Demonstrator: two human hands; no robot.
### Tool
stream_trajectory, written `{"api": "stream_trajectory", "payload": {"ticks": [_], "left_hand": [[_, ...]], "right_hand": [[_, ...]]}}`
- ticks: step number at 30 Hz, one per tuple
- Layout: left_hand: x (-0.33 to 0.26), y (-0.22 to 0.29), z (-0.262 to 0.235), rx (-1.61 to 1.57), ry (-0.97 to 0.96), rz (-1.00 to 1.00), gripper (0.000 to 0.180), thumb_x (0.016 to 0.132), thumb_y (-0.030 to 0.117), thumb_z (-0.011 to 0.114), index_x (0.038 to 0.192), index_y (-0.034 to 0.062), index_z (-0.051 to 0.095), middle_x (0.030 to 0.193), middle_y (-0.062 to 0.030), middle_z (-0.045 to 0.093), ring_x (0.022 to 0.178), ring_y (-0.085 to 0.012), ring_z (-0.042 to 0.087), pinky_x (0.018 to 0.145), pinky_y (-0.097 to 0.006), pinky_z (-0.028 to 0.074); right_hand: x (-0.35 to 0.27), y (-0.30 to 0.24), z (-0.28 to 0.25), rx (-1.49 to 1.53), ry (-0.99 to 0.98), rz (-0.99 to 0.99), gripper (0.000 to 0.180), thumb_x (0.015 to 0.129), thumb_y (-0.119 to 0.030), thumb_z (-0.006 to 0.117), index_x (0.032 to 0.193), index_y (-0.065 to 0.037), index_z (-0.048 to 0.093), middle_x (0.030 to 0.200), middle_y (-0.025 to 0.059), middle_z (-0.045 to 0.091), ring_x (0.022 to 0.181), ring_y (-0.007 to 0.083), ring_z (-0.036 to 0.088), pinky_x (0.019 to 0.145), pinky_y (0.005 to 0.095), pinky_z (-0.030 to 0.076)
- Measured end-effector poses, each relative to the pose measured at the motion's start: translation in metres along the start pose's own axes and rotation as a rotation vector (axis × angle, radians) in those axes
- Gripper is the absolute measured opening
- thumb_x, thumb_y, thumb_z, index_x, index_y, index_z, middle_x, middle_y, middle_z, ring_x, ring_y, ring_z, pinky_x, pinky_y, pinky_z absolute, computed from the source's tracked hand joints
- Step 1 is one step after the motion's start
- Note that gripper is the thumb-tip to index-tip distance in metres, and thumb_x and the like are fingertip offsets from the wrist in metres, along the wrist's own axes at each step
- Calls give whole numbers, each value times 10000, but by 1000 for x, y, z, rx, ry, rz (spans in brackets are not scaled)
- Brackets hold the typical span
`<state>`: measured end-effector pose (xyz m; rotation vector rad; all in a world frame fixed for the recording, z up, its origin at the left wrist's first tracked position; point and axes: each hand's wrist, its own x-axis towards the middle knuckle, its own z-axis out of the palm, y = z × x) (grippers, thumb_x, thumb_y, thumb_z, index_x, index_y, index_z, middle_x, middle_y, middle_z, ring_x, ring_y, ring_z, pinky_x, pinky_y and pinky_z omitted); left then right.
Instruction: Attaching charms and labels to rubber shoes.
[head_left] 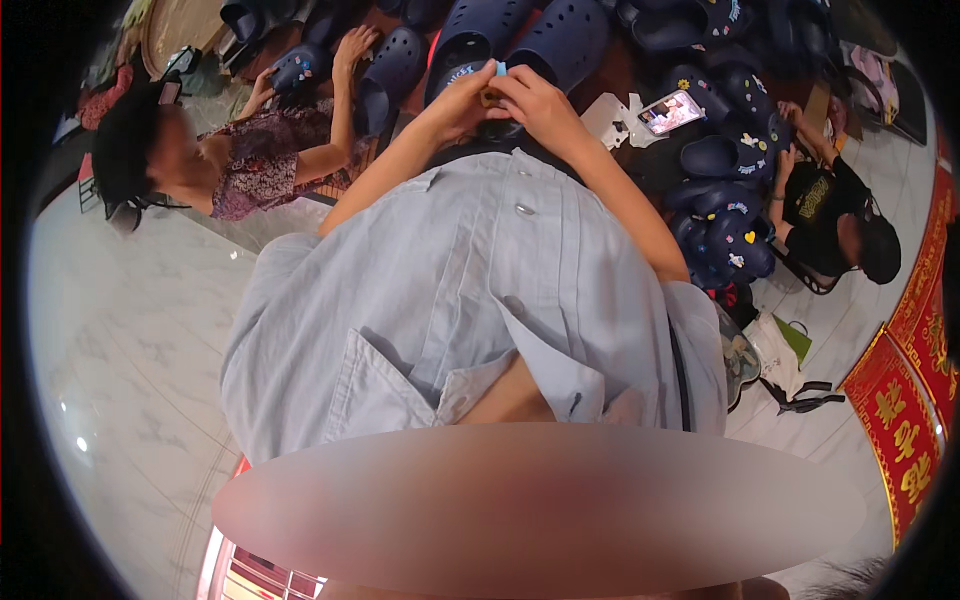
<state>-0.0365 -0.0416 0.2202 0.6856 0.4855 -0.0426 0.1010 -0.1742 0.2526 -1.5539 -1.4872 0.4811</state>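
Note:
My left hand (462, 106) and my right hand (542, 108) meet at the top middle, fingers closed together. Between their fingertips shows a small light-blue piece (501, 68). A yellowish bit (489, 97) peeks out below it, partly covered by my fingers; its kind cannot be made out. Just beyond my hands lie two large navy clogs with round holes, a left clog (478, 38) and a right clog (566, 45). Part of the left clog's insole and heel is hidden behind my left hand.
More navy clogs (728, 150) with colourful charms are piled on the right, beside a lit phone (671, 112) and a white card (604, 120). On the left a person (255, 160) handles a clog (300, 68); another person (835, 200) sits at the right. Red banners (900, 410) stand far right.

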Motion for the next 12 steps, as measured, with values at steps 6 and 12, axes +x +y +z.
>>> {"api": "stream_trajectory", "payload": {"ticks": [6, 12], "left_hand": [[-17, 21, -4, 80, 149, 54, 423, 986, 438, 541, 1146, 53, 614, 1047, -57, 645, 959, -164, 644, 788, -272, 525], [-25, 30, -23, 344, 297, 94, 391, 977, 354, 586, 1212, 41, 581, 1133, -78, 656, 1045, -192, 656, 818, -273, 526]], "right_hand": [[10, -7, 3, 16, 22, -83, 290, 821, -26, 645, 1102, -79, 593, 1013, 124, 617, 926, 329, 627, 778, 412, 527], [2, 4, 13, -189, -27, -81, 373, 812, -17, 634, 1173, -92, 582, 1018, 123, 644, 992, 325, 617, 842, 390, 527]]}}
